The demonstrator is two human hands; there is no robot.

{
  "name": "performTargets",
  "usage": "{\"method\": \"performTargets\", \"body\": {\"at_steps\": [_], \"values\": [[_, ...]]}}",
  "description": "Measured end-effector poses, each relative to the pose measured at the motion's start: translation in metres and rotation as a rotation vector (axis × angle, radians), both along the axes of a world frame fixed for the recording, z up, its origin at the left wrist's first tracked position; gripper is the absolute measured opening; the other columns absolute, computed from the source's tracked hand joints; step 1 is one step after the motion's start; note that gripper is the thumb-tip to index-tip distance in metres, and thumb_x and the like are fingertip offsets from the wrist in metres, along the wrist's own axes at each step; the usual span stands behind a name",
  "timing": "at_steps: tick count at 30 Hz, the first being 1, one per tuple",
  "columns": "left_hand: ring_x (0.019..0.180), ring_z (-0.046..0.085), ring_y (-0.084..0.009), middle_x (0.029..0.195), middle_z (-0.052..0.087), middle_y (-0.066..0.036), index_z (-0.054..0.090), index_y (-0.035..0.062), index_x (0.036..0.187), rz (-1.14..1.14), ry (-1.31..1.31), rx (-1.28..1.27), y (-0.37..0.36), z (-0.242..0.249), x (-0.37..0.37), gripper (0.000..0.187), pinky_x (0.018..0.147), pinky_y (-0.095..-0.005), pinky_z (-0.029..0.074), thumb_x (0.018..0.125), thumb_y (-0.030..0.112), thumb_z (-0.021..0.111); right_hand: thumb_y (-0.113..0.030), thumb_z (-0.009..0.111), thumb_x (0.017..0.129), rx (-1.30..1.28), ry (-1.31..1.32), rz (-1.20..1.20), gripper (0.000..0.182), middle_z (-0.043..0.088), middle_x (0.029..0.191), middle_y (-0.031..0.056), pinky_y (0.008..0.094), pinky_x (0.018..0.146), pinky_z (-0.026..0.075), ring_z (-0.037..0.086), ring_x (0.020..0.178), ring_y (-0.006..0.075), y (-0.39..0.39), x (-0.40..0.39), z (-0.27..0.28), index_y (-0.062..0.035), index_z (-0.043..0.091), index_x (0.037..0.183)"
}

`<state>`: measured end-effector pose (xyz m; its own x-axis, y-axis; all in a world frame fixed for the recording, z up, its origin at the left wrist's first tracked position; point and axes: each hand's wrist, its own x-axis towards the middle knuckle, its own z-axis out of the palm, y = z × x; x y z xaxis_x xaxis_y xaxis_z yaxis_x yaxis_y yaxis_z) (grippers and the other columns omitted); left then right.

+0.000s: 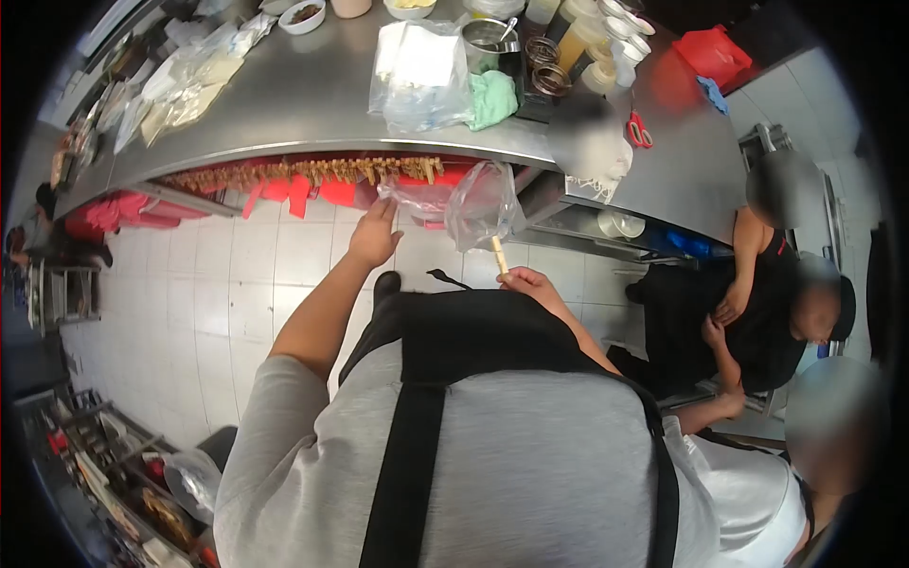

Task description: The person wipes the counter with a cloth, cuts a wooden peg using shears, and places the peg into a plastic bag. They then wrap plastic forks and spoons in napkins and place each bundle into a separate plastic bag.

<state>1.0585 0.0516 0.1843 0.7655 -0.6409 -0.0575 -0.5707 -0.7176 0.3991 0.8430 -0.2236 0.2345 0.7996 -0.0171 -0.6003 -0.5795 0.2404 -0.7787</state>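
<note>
My left hand (376, 235) reaches forward below the counter's front edge. Its fingers are stretched out and its thumb stands apart, with the fingertips right at the edge of a clear plastic bag (483, 204). In my right hand (530, 282), closer to my apron, a short pale stick (499, 256) is pinched between thumb and fingers. The stick points up toward the bag, and its upper end overlaps it in this view. Behind the bag, a long row of brownish stick-like pieces (312, 173) lines the space under the counter, above red material (298, 196).
On the steel counter (284, 90) are a white-topped plastic package (417, 66), a green cloth (492, 98), a metal pot (485, 43) and several bottles. Red scissors (639, 131) lie farther right. People sit close on my right. White floor tiles (227, 275) extend left.
</note>
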Motion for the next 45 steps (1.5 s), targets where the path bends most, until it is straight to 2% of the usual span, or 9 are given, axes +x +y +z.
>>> {"method": "performTargets", "body": {"at_steps": [3,8,10,14,20,29,32,36,45], "values": [[0.134,0.031,-0.0327,0.142,0.037,-0.018,0.031,0.0032,0.140,-0.139,-0.160,-0.031,-0.039,-0.006,0.046,0.073,0.111,-0.0465,0.026,0.080,0.027,0.066,-0.025,0.062,0.089,-0.238,0.014,-0.065,0.018,0.061,0.077,-0.0018,0.0232,0.062,0.043,0.054,0.070,0.0061,0.015,0.011,0.026,-0.0070,0.065,0.094],[0.138,0.025,-0.0308,0.148,0.029,-0.016,0.028,0.0097,0.142,-0.241,0.134,0.098,-0.080,-0.017,0.104,0.074,0.110,-0.0533,0.021,0.080,0.027,0.063,-0.026,0.064,0.086,-0.549,-0.068,-0.195,0.023,0.062,0.070,0.0033,0.0285,0.060,0.046,0.057,0.065,0.0123,0.064,0.017,0.008,-0.0034,0.064,0.083],[0.135,0.032,-0.0315,0.144,0.035,-0.019,0.032,0.0097,0.140,-0.306,0.199,0.252,-0.088,0.011,0.108,0.067,0.109,-0.0512,0.024,0.082,0.030,0.059,-0.029,0.066,0.083,-0.664,0.026,-0.143,0.026,0.064,0.071,0.0086,0.0330,0.063,0.047,0.059,0.066,0.0181,0.085,0.033,0.010,-0.0030,0.064,0.082],[0.108,0.056,-0.0366,0.116,0.059,-0.022,0.045,0.0060,0.128,-0.445,0.140,0.149,-0.115,-0.040,0.137,0.050,0.097,-0.0443,0.040,0.088,0.034,0.052,-0.029,0.066,0.082,-0.836,0.014,-0.093,0.026,0.065,0.073,0.0109,0.0344,0.063,0.049,0.063,0.067,0.0198,0.114,0.078,0.022,-0.0031,0.065,0.083],[0.097,0.063,-0.0284,0.110,0.063,-0.016,0.047,0.0078,0.129,-0.409,0.515,0.013,-0.111,-0.066,0.145,0.047,0.084,-0.0377,0.049,0.088,0.030,0.058,-0.023,0.061,0.087,-0.387,0.228,-0.346,0.018,0.064,0.073,0.0050,0.0277,0.052,0.049,0.062,0.060,0.0124,0.126,0.117,0.009,-0.0052,0.064,0.092],[0.091,0.063,-0.0172,0.104,0.063,-0.006,0.047,0.0107,0.121,-0.206,1.448,-0.231,-0.121,-0.076,0.154,0.033,0.069,-0.0331,0.053,0.096,0.031,0.051,-0.021,0.061,0.087,-0.409,0.279,-0.455,0.019,0.059,0.067,0.0042,0.0265,0.037,0.043,0.062,0.049,0.0150,0.089,0.150,0.000,-0.0035,0.063,0.093],[0.086,0.063,-0.0174,0.101,0.063,-0.006,0.052,0.0083,0.116,-0.289,1.402,-0.154,-0.130,-0.102,0.155,0.031,0.072,-0.0328,0.051,0.096,0.032,0.051,-0.019,0.061,0.087,-0.453,0.278,-0.396,0.020,0.059,0.068,0.0060,0.0269,0.036,0.042,0.063,0.049,0.0175,0.088,0.164,-0.001,-0.0002,0.063,0.094],[0.083,0.061,-0.0178,0.096,0.064,-0.007,0.058,0.0053,0.105,-0.350,0.865,-0.068,-0.118,-0.045,0.144,0.033,0.076,-0.0342,0.048,0.095,0.036,0.052,-0.016,0.061,0.085,-0.498,0.337,-0.341,0.023,0.059,0.068,0.0083,0.0282,0.035,0.041,0.064,0.049,0.0205,0.083,0.178,-0.002,0.0032,0.063,0.097],[0.079,0.058,-0.0187,0.087,0.063,-0.006,0.060,0.0084,0.101,-0.353,1.000,0.003,-0.111,-0.016,0.140,0.030,0.071,-0.0378,0.046,0.092,0.036,0.051,-0.019,0.058,0.086,-0.422,0.342,-0.254,0.024,0.057,0.067,0.0064,0.0307,0.036,0.041,0.064,0.051,0.0203,0.076,0.183,-0.020,0.0001,0.062,0.100]]}}
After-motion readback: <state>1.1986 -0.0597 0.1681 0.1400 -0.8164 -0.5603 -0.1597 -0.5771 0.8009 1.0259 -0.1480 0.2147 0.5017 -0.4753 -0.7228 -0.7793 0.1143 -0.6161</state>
